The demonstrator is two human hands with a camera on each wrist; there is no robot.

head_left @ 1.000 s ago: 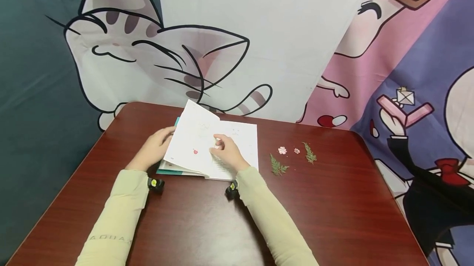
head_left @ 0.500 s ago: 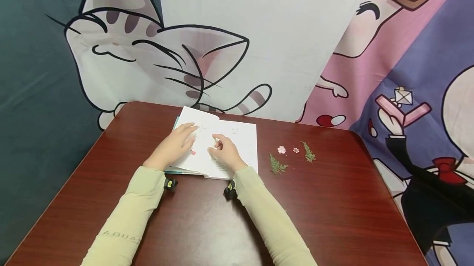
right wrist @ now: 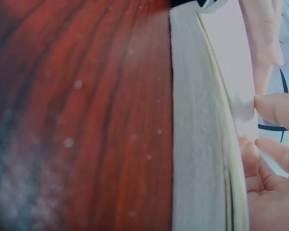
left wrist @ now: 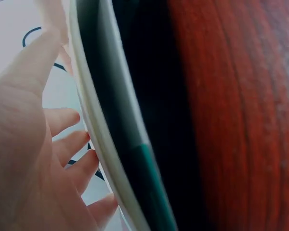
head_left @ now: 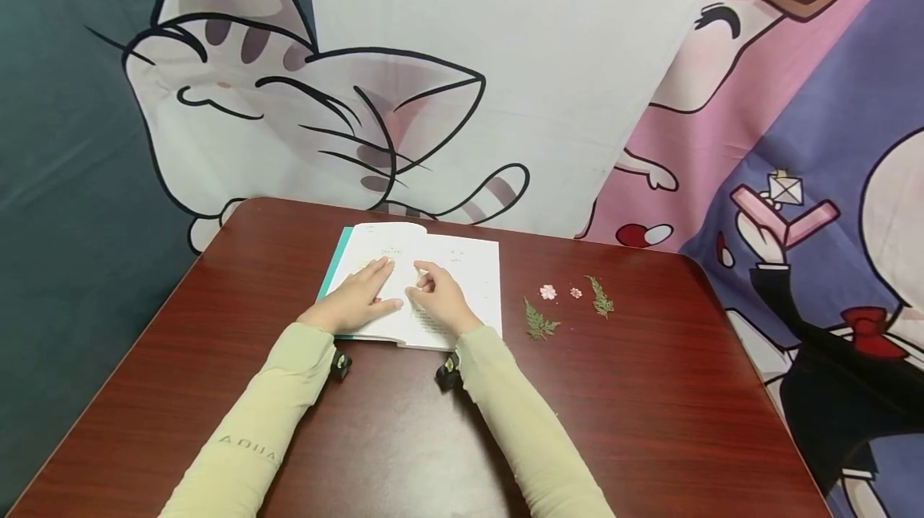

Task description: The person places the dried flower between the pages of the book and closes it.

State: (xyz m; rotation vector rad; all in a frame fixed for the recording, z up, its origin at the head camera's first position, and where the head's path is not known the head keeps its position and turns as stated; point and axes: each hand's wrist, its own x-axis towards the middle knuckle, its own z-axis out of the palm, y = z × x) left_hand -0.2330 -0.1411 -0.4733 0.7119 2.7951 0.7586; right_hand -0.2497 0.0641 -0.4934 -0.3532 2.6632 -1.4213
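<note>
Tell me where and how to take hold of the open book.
Grip the book by the middle of its right edge, coming from the right, pinching above and below. That looks best: it lies open, its page block is thick, and the left hand and right hand leave that edge uncovered.

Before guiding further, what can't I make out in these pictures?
Head view: text in the open book, too small to read.
Head view: part of the left page, covered by the left hand.
Head view: whether the right hand holds anything, too small to tell.
Right wrist: part of that hand, past right edge.
</note>
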